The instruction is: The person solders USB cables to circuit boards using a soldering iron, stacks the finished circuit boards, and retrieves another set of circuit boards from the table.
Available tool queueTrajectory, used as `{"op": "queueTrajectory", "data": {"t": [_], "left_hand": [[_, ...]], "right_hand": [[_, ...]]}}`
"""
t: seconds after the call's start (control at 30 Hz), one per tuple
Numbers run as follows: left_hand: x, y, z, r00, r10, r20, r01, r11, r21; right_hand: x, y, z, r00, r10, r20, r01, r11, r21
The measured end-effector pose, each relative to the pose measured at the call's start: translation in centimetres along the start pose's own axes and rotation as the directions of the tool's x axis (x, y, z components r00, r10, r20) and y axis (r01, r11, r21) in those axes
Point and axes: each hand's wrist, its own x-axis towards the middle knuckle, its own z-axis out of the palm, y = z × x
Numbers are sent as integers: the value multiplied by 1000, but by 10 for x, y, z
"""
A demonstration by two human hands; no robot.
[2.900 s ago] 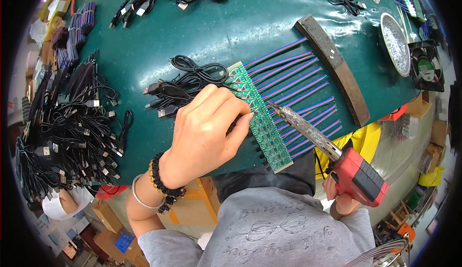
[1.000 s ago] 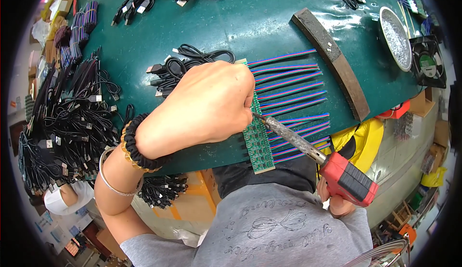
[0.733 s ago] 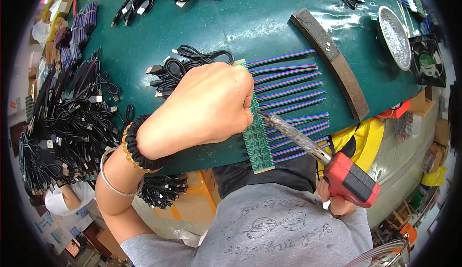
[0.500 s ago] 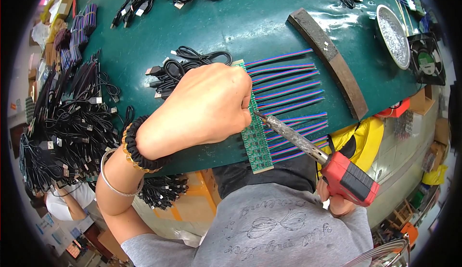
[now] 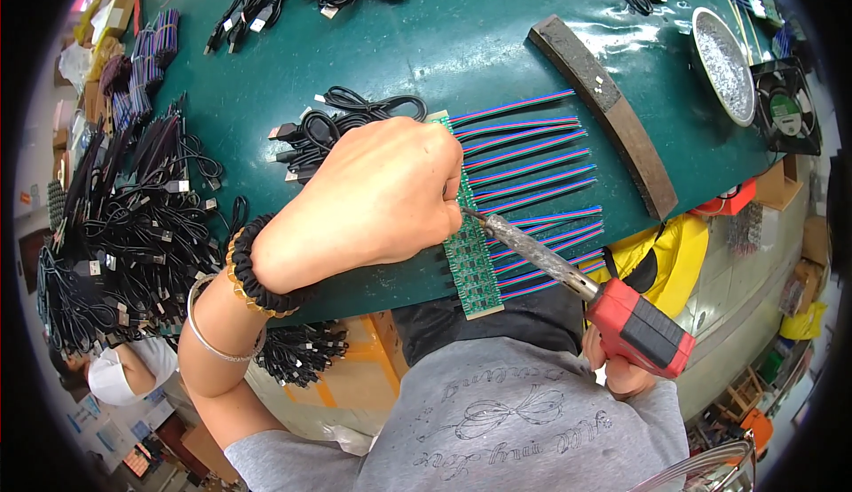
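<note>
A green circuit board panel (image 5: 475, 275) lies near the table's front edge, with several striped ribbon wires (image 5: 532, 180) running off its right side. My left hand (image 5: 386, 186) is closed in a fist over the panel's upper half. Whatever its fingers pinch is hidden beneath the hand. My right hand (image 5: 624, 375) grips a red and black soldering iron (image 5: 641, 328) from below. The iron's thin tip reaches the panel right beside my left fingers. Black USB cables (image 5: 319, 133) lie coiled just beyond my left hand.
A dark curved bar (image 5: 612, 110) rests to the right of the wires. Behind it stand a white bowl (image 5: 723, 66) of silvery bits and a small fan (image 5: 787, 106). A large heap of black cables (image 5: 133, 217) covers the table's left side. A yellow bag (image 5: 670, 252) hangs at the right edge.
The soldering iron's barrel and handle have shifted slightly left, the tip staying by my left fingers. My left hand is almost still. At the lower left, a person in white has moved a little.
</note>
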Motion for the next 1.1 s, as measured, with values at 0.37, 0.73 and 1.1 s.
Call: {"op": "queueTrajectory", "data": {"t": [0.37, 0.73, 1.1], "left_hand": [[-1, -2, 3, 1000, 17, -25, -18, 1000, -25], [-2, -3, 2, 998, 42, -48, -46, 995, -83], [-16, -7, 13, 974, 137, -180, -155, 984, -91]], "right_hand": [[17, 14, -13, 937, -230, 262, 124, 923, 365], [42, -17, 12, 995, 97, -16, -95, 991, 92], [59, 13, 25, 959, -282, -31, 244, 875, -419]]}}
